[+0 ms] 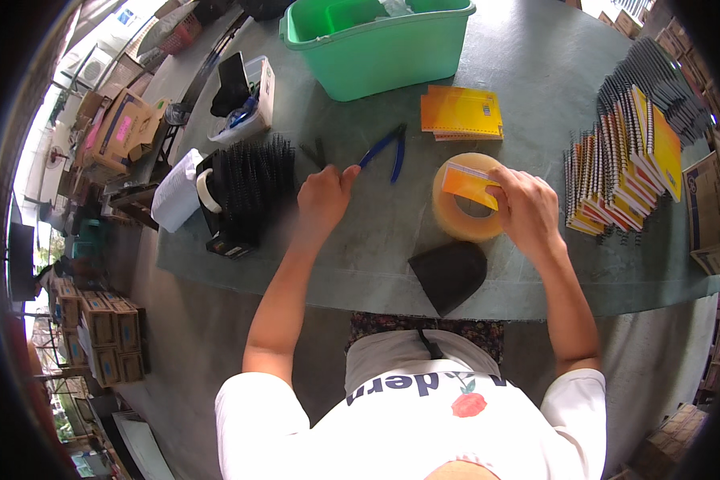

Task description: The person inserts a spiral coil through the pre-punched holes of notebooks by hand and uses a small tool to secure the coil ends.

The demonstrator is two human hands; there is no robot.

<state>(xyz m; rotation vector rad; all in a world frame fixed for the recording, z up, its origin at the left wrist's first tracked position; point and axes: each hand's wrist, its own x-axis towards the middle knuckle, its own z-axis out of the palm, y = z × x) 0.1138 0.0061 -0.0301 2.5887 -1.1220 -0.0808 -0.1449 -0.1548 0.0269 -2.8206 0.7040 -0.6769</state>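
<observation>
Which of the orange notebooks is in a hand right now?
The small one held by the right hand over the tape roll; the others lie stacked or stand in the row.

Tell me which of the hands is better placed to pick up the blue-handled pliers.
Left. The left hand lies on the table with its fingertips right beside the blue-handled pliers and looks empty. The right hand is farther off and busy holding a small orange notebook over the tape roll.

White short-sleeved shirt, dark lettering, red motif, perhaps a rose
</observation>
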